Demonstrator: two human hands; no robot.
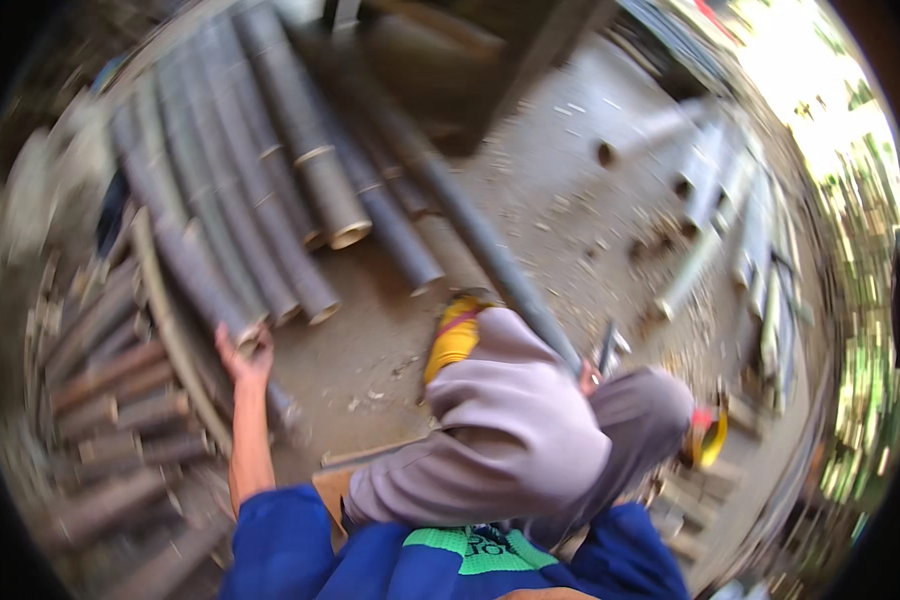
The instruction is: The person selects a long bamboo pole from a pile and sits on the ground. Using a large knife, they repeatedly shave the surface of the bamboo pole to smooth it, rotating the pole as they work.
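Pole end in the left hand: a bamboo pole (198,270), at the left edge of a row of dark poles, its cut end towards the person. Left hand (245,352) at that end, fingers and thumb curved round it, pinching it from both sides; blurred.

Right hand (590,378) mostly behind the knee, beside the lower end of a long dark pole (482,252) that slants down from the row. Cannot tell whether its fingers are spread or pressed together. A narrow dark object (607,345) near it, too blurred to identify.

Row itself: pole ends uneven, one thick pole (328,195) with a pale ring. Left of the row, a curved pale strip (168,310); beyond it, a stack of short lengths (130,412).

Floor (370,345) grey-brown, pale chips scattered across the right. Further right, lighter poles (706,172) lying in a loose group. Person low, knees bent; yellow footwear (454,342), greyish trousers (515,425), blue shirt (365,560). Greenery (860,400) along the far right rim.
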